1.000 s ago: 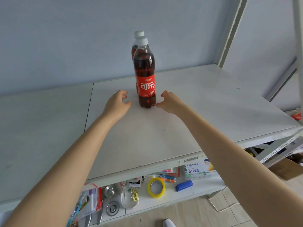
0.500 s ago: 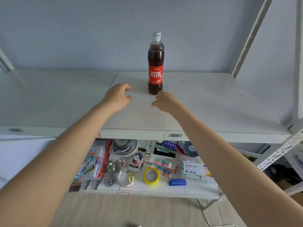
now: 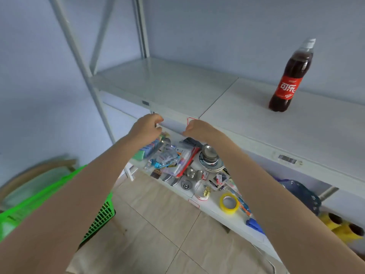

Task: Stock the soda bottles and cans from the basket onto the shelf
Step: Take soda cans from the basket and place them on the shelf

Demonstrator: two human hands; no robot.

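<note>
Cola bottle (image 3: 290, 80): clear plastic, dark soda inside, white screw cap, red wrap label with white Chinese characters reading 可乐; smaller print illegible. It stands on the upper shelf (image 3: 246, 123), far right, well apart from both hands.

Upper shelf: smooth white panels with a seam between them, on a pale metal frame; a barcode sticker (image 3: 287, 160) sits on the front edge, digits unreadable.

Left hand (image 3: 146, 128): empty, fingers loosely curled, in front of the shelf edge.

Right hand (image 3: 199, 128): empty, curled into a loose fist, just beside the shelf edge.

Basket (image 3: 98, 216): bright green plastic with lattice walls, at lower left near the floor; contents hidden behind the left forearm and blurred.

Lower shelf (image 3: 233, 219): white, cluttered. Yellow tape roll (image 3: 229, 203), round with a hollow core; stacked plates with a metal bowl (image 3: 210, 159); plastic packets (image 3: 169, 161), print too small to read.

Floor (image 3: 158, 224): beige tiles.
</note>
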